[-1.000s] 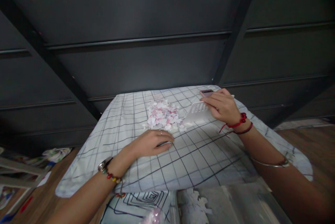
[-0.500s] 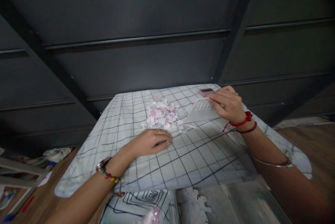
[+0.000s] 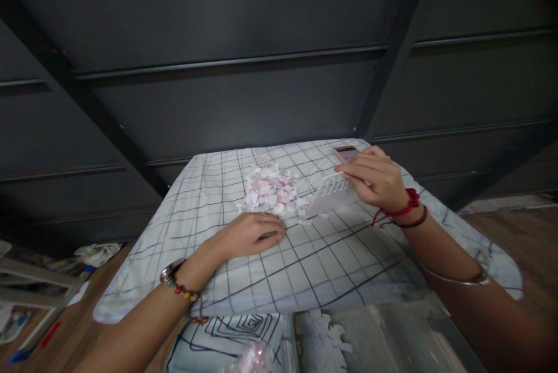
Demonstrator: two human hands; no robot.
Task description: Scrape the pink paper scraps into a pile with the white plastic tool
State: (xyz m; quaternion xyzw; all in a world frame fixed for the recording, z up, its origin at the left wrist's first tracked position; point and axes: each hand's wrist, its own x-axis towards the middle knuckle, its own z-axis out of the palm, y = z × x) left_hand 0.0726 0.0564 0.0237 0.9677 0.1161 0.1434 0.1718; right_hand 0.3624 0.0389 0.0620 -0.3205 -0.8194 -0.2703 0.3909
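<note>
A heap of small white and pink paper scraps (image 3: 270,190) lies on the checked tablecloth (image 3: 305,268). My right hand (image 3: 378,178) grips the top of a white flat scraper with slots (image 3: 331,196), tilted so its lower edge meets the cloth just right of the heap. A few loose scraps lie beside that edge. Just in front of the heap, my left hand (image 3: 253,235) rests on the cloth with fingers curled and thumb close to them. Something dark shows between thumb and fingers; whether it is a thing or shadow I cannot tell.
A pink phone (image 3: 346,153) lies at the table's back right, behind my right hand. Below the near edge stands a clear bin (image 3: 370,338) with white paper pieces (image 3: 322,341), beside a pink plastic-looking bundle (image 3: 257,358). Dark panels (image 3: 244,106) rise behind the table.
The scraper has come slightly nearer to me and stands more upright, its edge now by the loose scraps at the heap's right. My left hand has hardly moved.
</note>
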